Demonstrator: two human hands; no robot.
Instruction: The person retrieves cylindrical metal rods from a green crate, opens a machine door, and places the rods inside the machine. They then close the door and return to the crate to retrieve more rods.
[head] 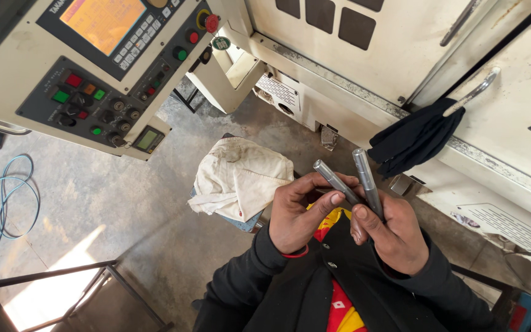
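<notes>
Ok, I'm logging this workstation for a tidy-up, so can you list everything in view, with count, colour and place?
Round grey metal rods: two, held side by side, pointing up-left.
Beige machine control panel: one, orange screen and coloured buttons, upper left.
Crumpled off-white cloth: one, on a stand in the centre.
Dark blue-black rag: one, hung over the silver door handle, right.
Pale blue cable: one, looped on the grey concrete floor, left.
Dark metal frame: one, lower left.
Left hand: thumb on one rod.
Right hand: fingers around the rods.
</notes>
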